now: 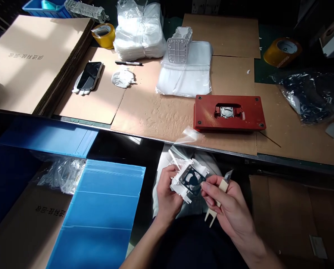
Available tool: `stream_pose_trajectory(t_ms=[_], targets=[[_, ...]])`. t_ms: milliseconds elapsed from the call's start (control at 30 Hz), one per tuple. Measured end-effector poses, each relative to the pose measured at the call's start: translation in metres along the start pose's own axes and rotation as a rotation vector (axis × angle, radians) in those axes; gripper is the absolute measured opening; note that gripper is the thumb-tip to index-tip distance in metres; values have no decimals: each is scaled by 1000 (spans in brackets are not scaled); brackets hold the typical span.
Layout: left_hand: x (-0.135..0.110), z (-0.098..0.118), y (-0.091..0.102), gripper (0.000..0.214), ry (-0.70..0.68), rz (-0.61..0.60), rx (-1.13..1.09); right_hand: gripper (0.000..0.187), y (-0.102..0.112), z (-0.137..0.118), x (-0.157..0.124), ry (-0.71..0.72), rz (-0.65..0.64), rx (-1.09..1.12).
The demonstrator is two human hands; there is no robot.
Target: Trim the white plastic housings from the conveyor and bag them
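My left hand [167, 194] grips a white plastic frame with a small black fan [190, 179] set in it, held over my lap below the table edge. My right hand [228, 205] holds a cream-handled craft knife [221, 192], blade pointing up and right, while its fingertips touch the fan's right side. A clear plastic bag [187, 136] hangs just above the part. On the table beyond, a red fixture block [253, 116] holds a small metal part [225, 111] in its recess.
Stacks of clear bags [183, 74], a white plastic housing [179, 45], a phone [90, 74], a pen [129, 63], white gloves [123, 77] and two yellow tape rolls [103, 35] lie on cardboard. Blue corrugated sheets [99, 209] stand at my left. A dark bag [312, 95] sits right.
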State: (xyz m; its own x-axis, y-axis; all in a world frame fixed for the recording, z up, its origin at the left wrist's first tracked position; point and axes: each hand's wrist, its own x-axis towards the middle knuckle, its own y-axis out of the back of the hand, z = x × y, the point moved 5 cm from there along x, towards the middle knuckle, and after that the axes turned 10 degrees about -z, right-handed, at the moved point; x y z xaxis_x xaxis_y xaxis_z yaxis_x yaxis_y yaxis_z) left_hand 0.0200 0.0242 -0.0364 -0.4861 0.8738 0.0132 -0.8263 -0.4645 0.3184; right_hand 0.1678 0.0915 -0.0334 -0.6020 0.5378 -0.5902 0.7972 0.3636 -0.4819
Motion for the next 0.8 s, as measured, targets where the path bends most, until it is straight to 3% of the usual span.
stream_pose_trajectory(t_ms=[167,800], targets=[[1,0,-2,17,-105,14,53,32,-3,-2,2,-3,3,-12],[1,-1,-2,21,-167,23,50,36,-4,-6,5,-14,41,-49]])
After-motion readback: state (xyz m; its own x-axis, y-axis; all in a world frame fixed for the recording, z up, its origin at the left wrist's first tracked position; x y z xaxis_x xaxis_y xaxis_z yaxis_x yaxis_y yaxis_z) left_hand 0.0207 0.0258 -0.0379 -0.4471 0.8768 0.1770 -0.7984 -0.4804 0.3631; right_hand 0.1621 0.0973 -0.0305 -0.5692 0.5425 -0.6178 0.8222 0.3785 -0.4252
